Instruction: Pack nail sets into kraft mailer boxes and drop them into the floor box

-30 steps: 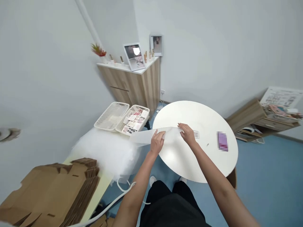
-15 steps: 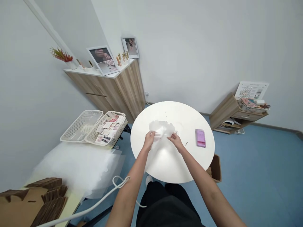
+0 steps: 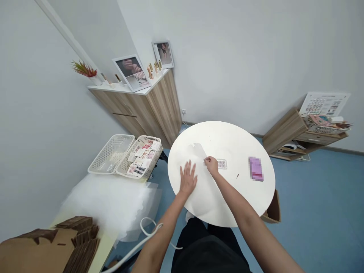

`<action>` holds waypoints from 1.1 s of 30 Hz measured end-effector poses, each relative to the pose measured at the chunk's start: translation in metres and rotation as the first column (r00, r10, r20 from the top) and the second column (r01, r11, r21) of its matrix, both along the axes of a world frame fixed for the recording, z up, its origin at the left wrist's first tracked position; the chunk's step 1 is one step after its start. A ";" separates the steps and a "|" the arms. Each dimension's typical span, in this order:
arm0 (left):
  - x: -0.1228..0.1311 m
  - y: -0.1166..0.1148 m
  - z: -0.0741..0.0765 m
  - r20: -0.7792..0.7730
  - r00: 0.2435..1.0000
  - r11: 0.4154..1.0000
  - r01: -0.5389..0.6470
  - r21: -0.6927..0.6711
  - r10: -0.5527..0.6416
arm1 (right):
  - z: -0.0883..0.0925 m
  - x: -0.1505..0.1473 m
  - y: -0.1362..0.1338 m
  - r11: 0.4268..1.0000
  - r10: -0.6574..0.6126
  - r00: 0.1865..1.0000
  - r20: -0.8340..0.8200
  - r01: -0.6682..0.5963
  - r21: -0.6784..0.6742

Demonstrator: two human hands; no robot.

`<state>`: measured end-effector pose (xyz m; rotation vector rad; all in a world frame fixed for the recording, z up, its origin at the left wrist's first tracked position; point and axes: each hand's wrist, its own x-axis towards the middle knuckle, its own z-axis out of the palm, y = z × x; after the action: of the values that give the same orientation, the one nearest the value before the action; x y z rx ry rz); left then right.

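A thin translucent white packing sheet (image 3: 196, 151) lies over the left part of the round white table (image 3: 230, 132). My left hand (image 3: 188, 180) rests flat on the sheet with its fingers spread. My right hand (image 3: 211, 166) is closed in a pinch at the sheet's right edge. Just beyond the right hand is a small clear tray of press-on nails (image 3: 222, 163), its left end partly covered by the hand. A purple rectangular packet (image 3: 256, 168), blurred into blocks, lies farther right. Between tray and packet sits a tiny dark object (image 3: 237, 176).
To the left, a side table holds two white baskets (image 3: 93, 167), one with nail cards, a stack of translucent sheets (image 3: 105, 201) and folded brown cardboard (image 3: 42, 250). A white cable (image 3: 142, 240) crosses near my left arm. An open cardboard box (image 3: 274, 208) stands below the table's right side.
The sheet, lifted and crumpled between both hands before, now lies flatter on the table. My left hand has let go and opened flat on it. The nail tray shows more fully.
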<state>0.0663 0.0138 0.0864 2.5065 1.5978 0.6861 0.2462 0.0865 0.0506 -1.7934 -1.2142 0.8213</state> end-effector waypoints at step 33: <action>0.009 0.039 -0.117 -0.214 0.927 0.912 0.223 -0.344 -0.307 | -0.037 0.100 0.033 0.843 0.425 0.580 0.695 -0.534 -0.070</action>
<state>0.0758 0.0530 -0.0310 2.5757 1.2638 0.0556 0.3464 0.1195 0.0138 -1.6997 -2.2778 0.2848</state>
